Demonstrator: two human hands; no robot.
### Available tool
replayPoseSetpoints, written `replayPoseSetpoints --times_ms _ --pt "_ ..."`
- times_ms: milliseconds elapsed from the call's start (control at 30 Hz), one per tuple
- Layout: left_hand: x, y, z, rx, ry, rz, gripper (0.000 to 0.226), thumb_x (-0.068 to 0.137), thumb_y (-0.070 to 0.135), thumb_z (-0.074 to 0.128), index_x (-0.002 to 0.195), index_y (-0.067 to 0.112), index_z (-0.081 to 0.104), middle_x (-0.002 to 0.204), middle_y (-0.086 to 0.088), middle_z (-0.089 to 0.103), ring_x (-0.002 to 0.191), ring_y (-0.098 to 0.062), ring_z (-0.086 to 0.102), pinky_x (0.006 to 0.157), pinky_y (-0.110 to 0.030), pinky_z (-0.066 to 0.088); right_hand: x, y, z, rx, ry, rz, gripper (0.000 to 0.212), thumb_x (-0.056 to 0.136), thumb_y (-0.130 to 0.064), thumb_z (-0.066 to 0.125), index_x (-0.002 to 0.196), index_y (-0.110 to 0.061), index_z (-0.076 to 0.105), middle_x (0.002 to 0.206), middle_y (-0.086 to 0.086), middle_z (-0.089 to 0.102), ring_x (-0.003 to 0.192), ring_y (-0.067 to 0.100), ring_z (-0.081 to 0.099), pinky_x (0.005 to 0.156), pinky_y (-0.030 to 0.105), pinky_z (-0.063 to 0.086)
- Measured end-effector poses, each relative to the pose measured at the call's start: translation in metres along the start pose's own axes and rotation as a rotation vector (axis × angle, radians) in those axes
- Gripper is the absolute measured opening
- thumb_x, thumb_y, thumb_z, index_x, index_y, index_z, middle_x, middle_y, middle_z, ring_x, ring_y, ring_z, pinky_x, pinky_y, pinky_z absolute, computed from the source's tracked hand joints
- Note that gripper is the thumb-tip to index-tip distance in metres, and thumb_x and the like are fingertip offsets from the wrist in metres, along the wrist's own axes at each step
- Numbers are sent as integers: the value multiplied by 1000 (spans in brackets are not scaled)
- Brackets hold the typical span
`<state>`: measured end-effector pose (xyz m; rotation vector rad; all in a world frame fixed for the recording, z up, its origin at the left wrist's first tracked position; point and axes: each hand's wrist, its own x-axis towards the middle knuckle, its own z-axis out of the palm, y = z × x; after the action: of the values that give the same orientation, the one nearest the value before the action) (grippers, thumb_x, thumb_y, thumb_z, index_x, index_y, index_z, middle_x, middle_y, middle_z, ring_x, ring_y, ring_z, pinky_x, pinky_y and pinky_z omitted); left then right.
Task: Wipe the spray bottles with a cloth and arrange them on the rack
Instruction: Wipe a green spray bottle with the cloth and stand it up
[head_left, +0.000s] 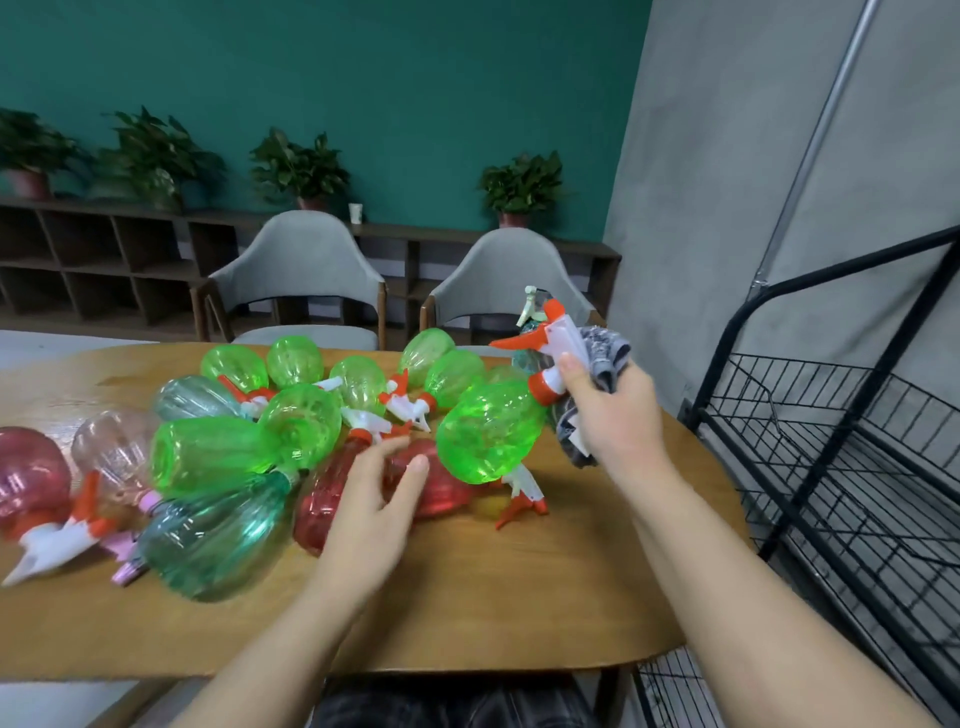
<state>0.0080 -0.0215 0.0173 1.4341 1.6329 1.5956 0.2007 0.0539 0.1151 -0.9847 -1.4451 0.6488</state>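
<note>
Our right hand (613, 410) is lifted above the right part of the oval wooden table (493, 597), its fingers curled round the orange collar and white trigger head of a bright green ribbed plastic spray bottle (488, 434). The same hand pinches a grey patterned cloth (602, 358) against that neck. The bottle hangs tilted, its base pointing down and to the left, its orange nozzle pointing left, clear of the tabletop.

Our left hand (379, 493) lies low over the table with fingers straight and spread, the fingertips touching a red translucent spray bottle (332, 499) that lies on its side. It grips nothing.

Most of the other bottles lie on their sides, crowded across the left and middle of the table: a cluster of green bottles (291, 395), a teal ribbed bottle (213, 540) nearest our edge, a pale pink bottle (111, 452) and a dark pink bottle (31, 478) at the far left. One bottle stands upright behind the cloth.

The near strip of the tabletop in front of us, between the pile and the table edge, is bare wood, as is the rounded right end. Just beyond that right edge stands the black wire rack (841, 467), its shelves open towards us, a narrow gap parting it from the table. Two grey chairs (296, 280) sit tucked at the far edge.
</note>
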Motion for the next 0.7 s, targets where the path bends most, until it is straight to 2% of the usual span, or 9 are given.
replayPoseSetpoints --times_ms 33,133,200,267,333,400,467,600,700 --pt "-5 -5 6 -82 -22 -68 48 88 48 53 129 22 53 129 2 57 117 -13 55 103 -37 45 -2 0 -3 21 -10 10 2 92 -18 63 93 -19 61 75 -18 58 68 -11 52 59 0 38" --pt "-9 -7 20 -433 -137 -415 65 82 62 50 138 29 46 131 1 58 103 -22 68 70 -40 57 -7 2 -4 98 -58 63 7 91 -16 63 96 -21 63 79 -19 61 65 -15 56 60 1 40" --pt "-11 -10 24 -650 -277 -542 69 80 74 50 140 39 43 132 4 59 97 -29 72 63 -39 58 -15 5 -2 141 -86 107 8 91 -15 63 90 -23 64 80 -16 64 65 -13 59 62 5 44" --pt "-16 -17 25 -785 -359 -573 77 76 77 54 142 39 40 135 -2 60 97 -32 72 59 -35 58 -22 12 2 146 -109 144 10 91 -15 63 89 -25 65 85 -11 68 77 -1 65 74 17 50" --pt "-21 -23 26 -868 -371 -608 85 68 66 67 142 33 42 130 -10 63 87 -32 72 58 -33 59 -28 20 5 153 -122 198 7 91 -18 64 94 -24 67 92 -5 71 90 13 67 85 31 52" --pt "-25 -30 30 -979 -382 -611 108 47 53 90 141 26 44 129 -13 63 84 -30 72 61 -35 60 -32 28 10 200 -89 267 7 90 -22 66 96 -20 68 97 1 73 96 20 68 91 42 53" --pt "-29 -33 37 -1074 -379 -634 126 28 48 98 139 22 45 132 -16 61 86 -33 72 61 -36 59 -33 33 14 289 10 350 19 88 -26 68 101 -13 67 100 7 73 97 25 68 93 49 52" --pt "-33 -35 52 -1148 -360 -628 131 28 52 97 142 19 42 134 -21 58 84 -41 70 60 -36 59 -41 38 25 642 142 629 53 78 -33 76 114 1 58 104 15 70 93 29 69 87 45 55" --pt "-33 -35 58 -1182 -298 -613 131 31 58 95 144 19 40 134 -19 59 92 -36 71 64 -39 59 -57 48 35 690 234 711 40 85 -8 68 119 10 55 96 19 67 78 30 65 72 39 54"
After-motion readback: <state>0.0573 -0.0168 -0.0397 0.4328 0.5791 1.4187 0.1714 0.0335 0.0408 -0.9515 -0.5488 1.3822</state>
